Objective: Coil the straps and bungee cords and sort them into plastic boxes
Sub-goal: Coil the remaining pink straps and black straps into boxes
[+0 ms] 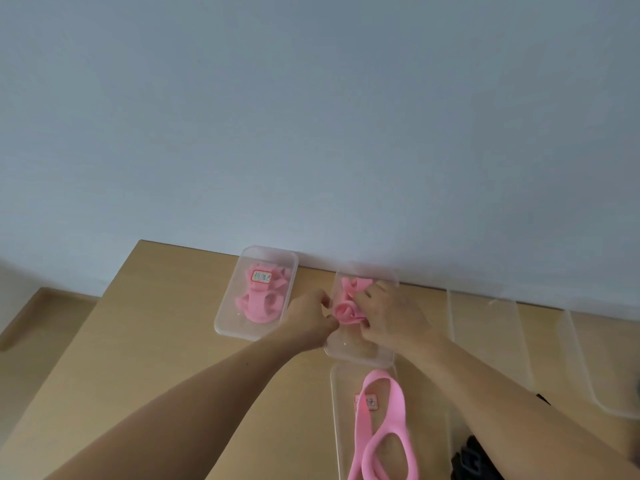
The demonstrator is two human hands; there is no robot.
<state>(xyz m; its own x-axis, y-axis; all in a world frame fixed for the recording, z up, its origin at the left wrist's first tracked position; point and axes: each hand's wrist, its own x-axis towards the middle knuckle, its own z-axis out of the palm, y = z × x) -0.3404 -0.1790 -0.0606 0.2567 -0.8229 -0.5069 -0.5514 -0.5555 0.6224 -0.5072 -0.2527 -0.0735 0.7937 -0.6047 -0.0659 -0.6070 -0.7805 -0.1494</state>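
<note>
Fingers point(328, 322) of the left hand point(310, 318) and of the right hand point(393, 315) were curled in from either side onto a coiled pink strap point(346, 311), pinching it just over the middle clear box point(360, 356), which sat against the far edge of the surface point(138, 341); how firmly each fingertip bore on the coil was hard to tell, since the hands hid much of it. More pink strap point(353, 284) lay at the far end of that box; the left-hand box point(221, 327), nearer the far left corner, held other pink coils point(259, 303); a loose pink strap point(381, 427) lay uncoiled on a near clear box point(337, 410) by the near edge. The likely trouble was spring-back: the elastic coil could unwind if let go before being wedged against the box wall or its neighbours; it might also snag the strap already inside and drag it out.
</note>
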